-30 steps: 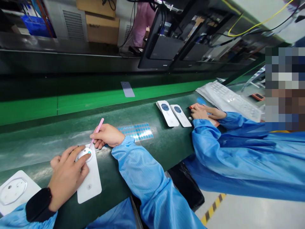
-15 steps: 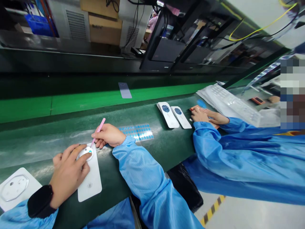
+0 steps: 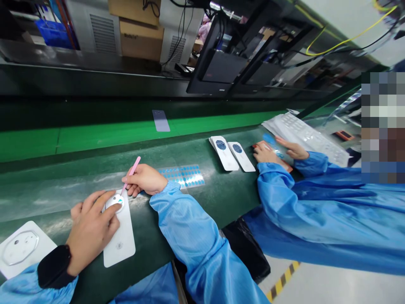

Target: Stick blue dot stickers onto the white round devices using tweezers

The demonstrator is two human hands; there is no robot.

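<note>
While the left hand (image 3: 91,230) presses it, the white disc (image 3: 114,202) shows blue.

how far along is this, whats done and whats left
The far white card and its neighbour, both with dark blue discs, look done. In hand: the left hand presses a white round piece on a white card while the right hand holds a pink stick at it. Left: a sheet of blue dots, still well filled.
</note>
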